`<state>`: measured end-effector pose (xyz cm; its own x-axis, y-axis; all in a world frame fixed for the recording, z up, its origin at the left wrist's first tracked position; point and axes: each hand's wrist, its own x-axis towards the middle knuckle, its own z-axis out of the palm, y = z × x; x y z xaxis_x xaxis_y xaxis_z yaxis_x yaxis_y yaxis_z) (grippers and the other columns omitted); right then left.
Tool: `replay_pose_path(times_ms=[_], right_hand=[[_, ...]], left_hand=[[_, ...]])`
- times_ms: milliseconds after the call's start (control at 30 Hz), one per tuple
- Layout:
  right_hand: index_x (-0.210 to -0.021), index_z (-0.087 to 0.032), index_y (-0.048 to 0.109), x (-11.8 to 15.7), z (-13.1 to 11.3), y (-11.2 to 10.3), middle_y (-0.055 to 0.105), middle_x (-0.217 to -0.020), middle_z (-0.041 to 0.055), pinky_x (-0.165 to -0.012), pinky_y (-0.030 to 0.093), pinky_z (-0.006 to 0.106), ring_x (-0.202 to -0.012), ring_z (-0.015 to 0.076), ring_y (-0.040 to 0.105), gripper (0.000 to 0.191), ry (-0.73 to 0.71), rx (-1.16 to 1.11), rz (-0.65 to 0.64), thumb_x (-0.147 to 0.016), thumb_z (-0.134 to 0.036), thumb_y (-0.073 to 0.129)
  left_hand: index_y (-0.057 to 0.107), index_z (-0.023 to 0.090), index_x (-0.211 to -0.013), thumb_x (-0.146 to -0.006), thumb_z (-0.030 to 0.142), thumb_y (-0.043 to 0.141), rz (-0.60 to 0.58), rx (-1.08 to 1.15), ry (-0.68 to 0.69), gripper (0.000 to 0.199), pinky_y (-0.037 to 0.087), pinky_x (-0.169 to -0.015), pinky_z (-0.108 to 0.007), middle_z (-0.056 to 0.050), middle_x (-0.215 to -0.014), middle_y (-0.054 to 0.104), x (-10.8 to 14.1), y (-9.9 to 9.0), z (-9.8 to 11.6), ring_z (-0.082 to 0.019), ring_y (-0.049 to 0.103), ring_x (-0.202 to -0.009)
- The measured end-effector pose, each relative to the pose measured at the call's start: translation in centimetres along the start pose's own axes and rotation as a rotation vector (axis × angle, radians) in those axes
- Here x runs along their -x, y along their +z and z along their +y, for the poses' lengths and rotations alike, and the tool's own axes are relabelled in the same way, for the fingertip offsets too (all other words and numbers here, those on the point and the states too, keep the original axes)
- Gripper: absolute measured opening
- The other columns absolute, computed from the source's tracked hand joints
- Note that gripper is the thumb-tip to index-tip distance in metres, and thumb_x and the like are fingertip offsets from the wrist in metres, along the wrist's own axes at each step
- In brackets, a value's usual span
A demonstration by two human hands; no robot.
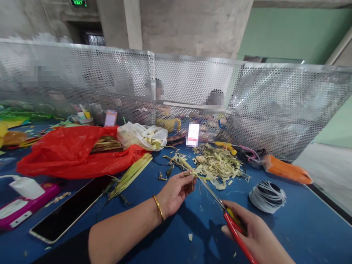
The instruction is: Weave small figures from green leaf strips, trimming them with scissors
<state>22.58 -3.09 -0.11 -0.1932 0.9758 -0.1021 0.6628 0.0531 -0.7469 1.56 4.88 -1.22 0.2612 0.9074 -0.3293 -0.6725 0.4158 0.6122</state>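
My left hand (177,190), with a gold bangle at its wrist, pinches a small pale green piece of plant husk (195,172) over the blue table (165,238). In my right hand (251,227) is a pair of scissors (233,228) with red and yellow handles. The blades point up and left, their tips close beside the husk piece; whether they touch it I cannot tell. Just behind lies a heap of pale husk scraps (220,163).
Left are a red plastic bag (63,150), long husk strips (132,172), a dark phone (71,209) and a magenta power strip (30,209). Right are a white wire coil (267,197) and an orange packet (287,169). A perforated metal screen (192,84) stands behind; people sit beyond.
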Motion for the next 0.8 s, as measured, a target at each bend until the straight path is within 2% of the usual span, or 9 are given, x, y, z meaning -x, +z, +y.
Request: replay_pose_path(times_ms=[133, 267, 367, 467, 633, 800], right_hand=[[-0.127, -0.015, 0.058, -0.03, -0.01, 0.01, 0.068, -0.081, 0.0038, -0.082, 0.051, 0.027, -0.089, 0.024, 0.063, 0.058, -0.007, -0.062, -0.025, -0.079, -0.046, 0.06], [-0.119, -0.016, 0.066, -0.14, 0.47, 0.17, 0.066, -0.066, 0.0012, -0.071, 0.054, 0.027, -0.072, 0.0221, 0.063, 0.054, -0.057, -0.137, 0.059, -0.072, -0.041, 0.069], [-0.116, -0.016, 0.068, -0.15, 0.69, 0.27, 0.066, -0.067, 0.0012, -0.066, 0.053, 0.026, -0.067, 0.0203, 0.062, 0.05, -0.082, -0.131, 0.104, -0.071, -0.037, 0.071], [-0.115, -0.017, 0.069, -0.13, 0.6, 0.31, 0.065, -0.069, 0.0011, -0.065, 0.053, 0.025, -0.068, 0.0199, 0.062, 0.046, -0.112, -0.076, 0.092, -0.073, -0.037, 0.069], [-0.102, -0.018, 0.073, -0.17, 0.34, 0.28, 0.065, -0.068, 0.0006, -0.063, 0.052, 0.023, -0.07, 0.0198, 0.062, 0.033, -0.151, 0.001, 0.081, -0.076, -0.038, 0.066], [-0.103, -0.019, 0.073, -0.23, 0.54, 0.34, 0.066, -0.064, -0.0001, -0.063, 0.053, 0.022, -0.069, 0.0207, 0.064, 0.037, -0.173, -0.012, 0.132, -0.072, -0.037, 0.07]], left_hand=[[0.066, 0.009, -0.08, -0.079, -0.001, 0.059, -0.011, -0.004, 0.001, 0.013, 0.05, -0.057, -0.018, -0.003, -0.069, 0.065, -0.05, -0.09, -0.08, -0.008, 0.061, -0.058], [0.067, 0.009, -0.08, -0.079, -0.001, 0.059, -0.024, 0.003, 0.011, 0.012, 0.05, -0.057, -0.017, -0.003, -0.069, 0.065, -0.21, -0.27, -0.19, -0.008, 0.061, -0.059], [0.067, 0.009, -0.079, -0.079, -0.001, 0.059, -0.029, 0.012, 0.008, 0.012, 0.05, -0.057, -0.017, -0.003, -0.069, 0.065, -0.24, -0.25, -0.2, -0.008, 0.061, -0.058], [0.067, 0.008, -0.078, -0.079, -0.001, 0.059, -0.027, 0.019, 0.002, 0.012, 0.051, -0.057, -0.017, -0.004, -0.069, 0.066, -0.2, -0.17, -0.18, -0.008, 0.061, -0.058], [0.067, 0.008, -0.079, -0.079, 0.0, 0.059, -0.028, 0.028, -0.004, 0.011, 0.052, -0.058, -0.018, -0.004, -0.068, 0.066, -0.21, -0.35, -0.25, -0.008, 0.061, -0.057], [0.066, 0.008, -0.081, -0.079, 0.0, 0.06, -0.032, 0.046, -0.02, 0.01, 0.052, -0.058, -0.018, -0.004, -0.07, 0.067, -0.12, -0.44, -0.29, -0.008, 0.062, -0.057]])
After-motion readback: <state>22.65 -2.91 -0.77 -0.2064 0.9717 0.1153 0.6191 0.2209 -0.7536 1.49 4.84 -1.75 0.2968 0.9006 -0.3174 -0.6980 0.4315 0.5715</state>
